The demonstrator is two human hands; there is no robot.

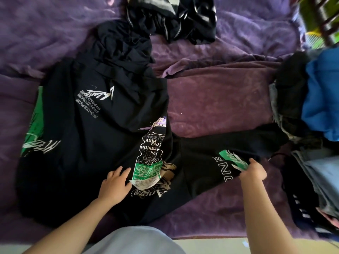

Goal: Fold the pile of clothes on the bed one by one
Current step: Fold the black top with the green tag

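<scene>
Early days on the folding, we reckon

Our left hand [114, 182] lies flat and open on the black hoodie [91, 134], spread unfolded on the bed [220, 103]. Our right hand [254, 170] grips its sleeve [211, 162]. Right of the hoodie the pile [311, 107] waits, and beyond it sits a dark heap [174, 19].

A crumpled purple blanket [220, 99] fills the frame. At 1 o'clock sits a green-and-yellow object [308, 17] crossed by dark bars [324, 13] — too blurred to identify — and pale flooring [211, 247] shows at 6 o'clock.
</scene>
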